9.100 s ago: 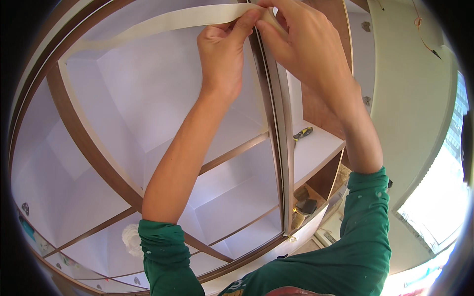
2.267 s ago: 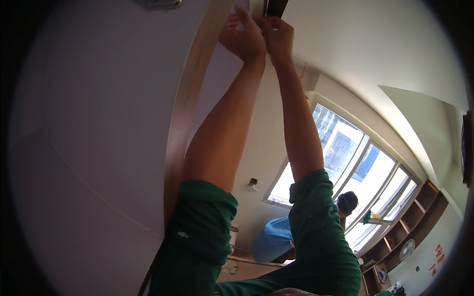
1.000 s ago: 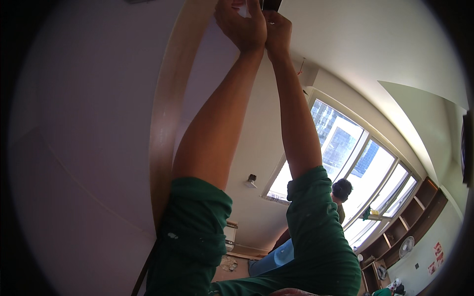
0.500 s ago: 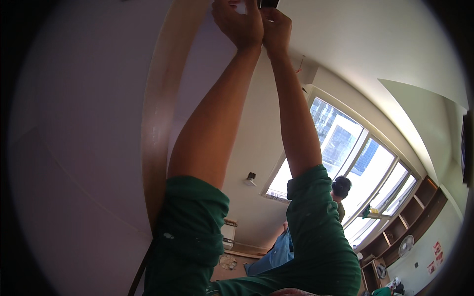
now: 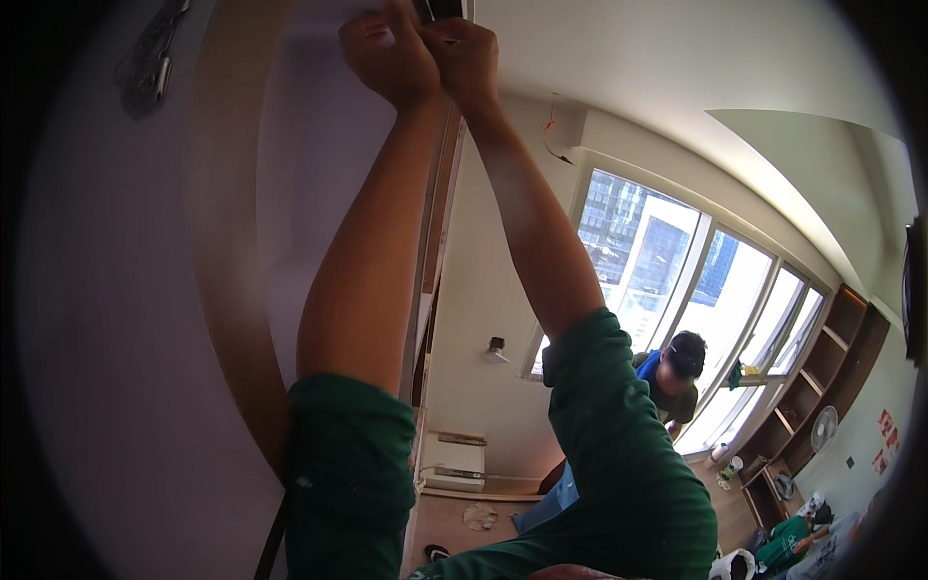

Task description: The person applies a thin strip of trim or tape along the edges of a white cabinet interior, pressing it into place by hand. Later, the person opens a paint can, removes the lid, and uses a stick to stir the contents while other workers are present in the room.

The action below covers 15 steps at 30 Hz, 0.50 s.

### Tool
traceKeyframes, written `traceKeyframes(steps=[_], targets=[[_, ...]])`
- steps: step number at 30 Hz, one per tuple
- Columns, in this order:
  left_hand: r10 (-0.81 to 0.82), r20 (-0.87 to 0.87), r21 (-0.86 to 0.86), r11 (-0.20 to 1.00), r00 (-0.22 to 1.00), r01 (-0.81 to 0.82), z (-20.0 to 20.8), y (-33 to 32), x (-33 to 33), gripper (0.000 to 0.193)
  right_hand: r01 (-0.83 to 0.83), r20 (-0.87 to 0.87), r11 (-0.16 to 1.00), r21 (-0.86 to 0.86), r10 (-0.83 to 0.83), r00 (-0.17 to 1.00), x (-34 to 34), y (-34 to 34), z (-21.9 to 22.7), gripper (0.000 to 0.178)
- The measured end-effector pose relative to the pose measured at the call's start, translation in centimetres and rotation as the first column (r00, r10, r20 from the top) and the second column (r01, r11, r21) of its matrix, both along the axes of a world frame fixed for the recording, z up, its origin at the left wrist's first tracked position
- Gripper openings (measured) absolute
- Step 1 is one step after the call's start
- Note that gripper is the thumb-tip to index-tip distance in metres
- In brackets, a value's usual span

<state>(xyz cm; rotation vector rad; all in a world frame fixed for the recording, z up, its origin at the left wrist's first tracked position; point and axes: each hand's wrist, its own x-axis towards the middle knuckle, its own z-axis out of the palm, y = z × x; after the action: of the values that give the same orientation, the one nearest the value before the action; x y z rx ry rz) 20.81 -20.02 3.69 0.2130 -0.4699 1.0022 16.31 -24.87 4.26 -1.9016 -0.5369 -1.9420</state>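
Both my arms, in rolled green sleeves, reach up overhead to the top of the view. My left hand (image 5: 396, 63) is closed with curled fingers, its fingertips partly cut off by the upper edge. Right beside it, wrists almost touching, my right hand (image 5: 469, 58) is closed with thumb and forefinger pressed together. A dark, black-looking piece (image 5: 442, 10) shows just above and between the hands. What the fingers hold is too hidden to name. Close on the left stands a wooden frame strip (image 5: 224, 242) along a pale purplish panel.
A metal door handle (image 5: 150, 68) is at upper left. Large windows (image 5: 667, 242) fill the right side, where another person (image 5: 669, 377) in a dark cap leans forward. Beyond stand a wooden shelf unit (image 5: 807, 377) and a white fan (image 5: 824, 428). A wire (image 5: 556, 150) hangs near the ceiling.
My view has turned right, so my hands and the wooden strip sit farther left. The door handle has come into sight. The other person now faces this way, bending forward.
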Motion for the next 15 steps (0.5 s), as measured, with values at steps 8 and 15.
traceKeyframes(steps=[8, 15], targets=[[-0.057, 0.023, 0.051, 0.997, 0.998, 0.056, -0.4, 0.0, 0.2, 0.057, -0.003, -0.025, 1.0, -0.009, 0.003, 1.0, 0.2, -0.4, 0.7, 0.032], [-0.115, -0.013, 0.082, 0.99, 0.993, 0.116, -1.1, -0.4, 0.6, 0.044, -0.003, -0.041, 1.0, 0.029, 0.004, 0.999, 0.0, 0.2, 0.7, 0.036]])
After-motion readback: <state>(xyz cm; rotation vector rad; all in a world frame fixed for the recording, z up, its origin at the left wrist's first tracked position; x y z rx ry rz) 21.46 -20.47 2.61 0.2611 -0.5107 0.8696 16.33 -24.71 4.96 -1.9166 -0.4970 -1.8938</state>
